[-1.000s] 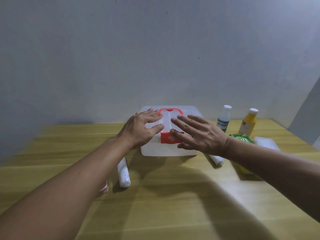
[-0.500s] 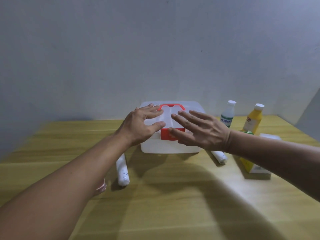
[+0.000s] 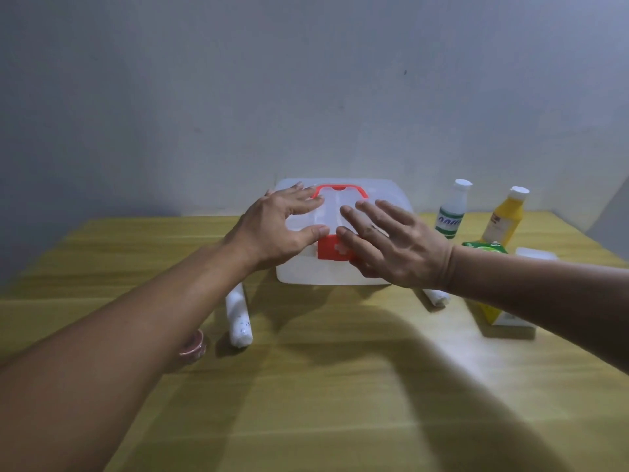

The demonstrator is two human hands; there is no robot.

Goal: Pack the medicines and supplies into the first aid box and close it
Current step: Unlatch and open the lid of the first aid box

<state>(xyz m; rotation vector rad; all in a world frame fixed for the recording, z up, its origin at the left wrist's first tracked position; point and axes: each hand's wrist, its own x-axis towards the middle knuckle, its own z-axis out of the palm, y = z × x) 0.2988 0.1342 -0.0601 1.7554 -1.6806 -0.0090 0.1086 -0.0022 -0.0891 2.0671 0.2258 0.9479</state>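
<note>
A white translucent first aid box (image 3: pixel 388 195) with a red handle and a red front latch (image 3: pixel 332 248) stands shut at the table's far middle. My left hand (image 3: pixel 275 226) hovers open over its left front, fingers spread. My right hand (image 3: pixel 391 243) is open over the right front, its fingers covering part of the latch. A white bandage roll (image 3: pixel 238 315) lies left of the box, another (image 3: pixel 437 297) at its right. A white bottle (image 3: pixel 452 209) and a yellow bottle (image 3: pixel 503 218) stand to the right. A green and yellow carton (image 3: pixel 490 310) is partly hidden by my right forearm.
A small pink tape roll (image 3: pixel 194 344) peeks out under my left forearm. A flat white pack (image 3: pixel 536 254) lies at the far right. The wooden table (image 3: pixel 323 386) runs up to a grey wall just behind the box.
Both hands stay spread over the box front. The view has shifted slightly, and my right fingers now overlap the red latch a bit more.
</note>
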